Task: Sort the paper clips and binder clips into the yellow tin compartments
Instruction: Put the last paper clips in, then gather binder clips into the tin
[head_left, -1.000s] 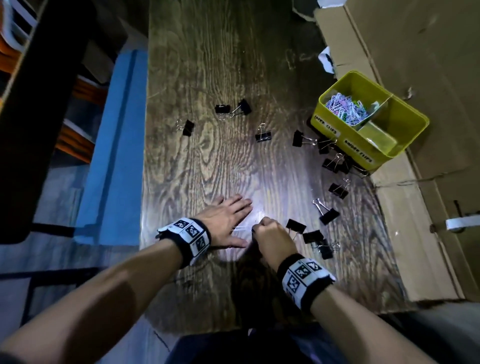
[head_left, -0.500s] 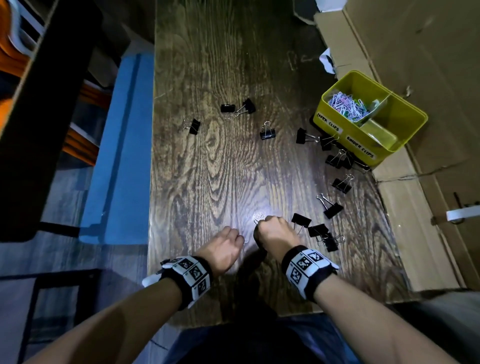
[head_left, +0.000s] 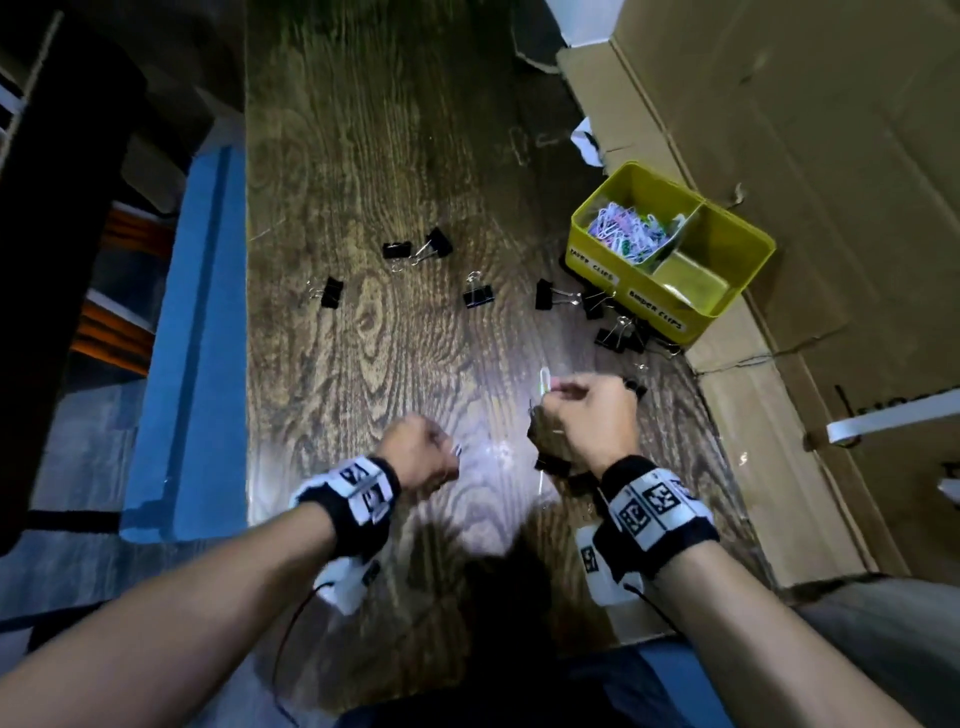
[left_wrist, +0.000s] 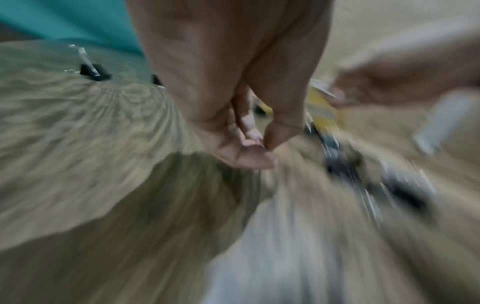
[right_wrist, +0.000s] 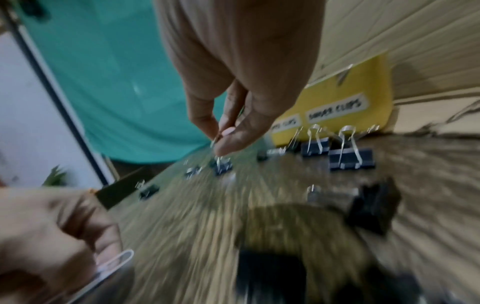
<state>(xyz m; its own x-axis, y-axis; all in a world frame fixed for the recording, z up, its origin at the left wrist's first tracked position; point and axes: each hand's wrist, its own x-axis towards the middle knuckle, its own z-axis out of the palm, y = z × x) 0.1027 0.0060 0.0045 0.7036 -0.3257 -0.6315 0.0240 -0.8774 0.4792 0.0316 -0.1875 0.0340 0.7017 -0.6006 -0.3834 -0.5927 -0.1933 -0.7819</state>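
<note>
At lower centre, the right hand (head_left: 587, 415) pinches a white paper clip (head_left: 544, 378); the left hand (head_left: 421, 457), lower left of it, pinches another clip (right_wrist: 114, 262). The yellow tin (head_left: 748, 280) sits upper right, binder clips (head_left: 478, 297) scattered between.

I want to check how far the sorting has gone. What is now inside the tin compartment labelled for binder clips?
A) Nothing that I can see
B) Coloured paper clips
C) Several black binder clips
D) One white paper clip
A: in the head view the right compartment of the yellow tin shows only its bare floor, while the coloured paper clips fill the left one and black binder clips lie outside on the table.
</note>
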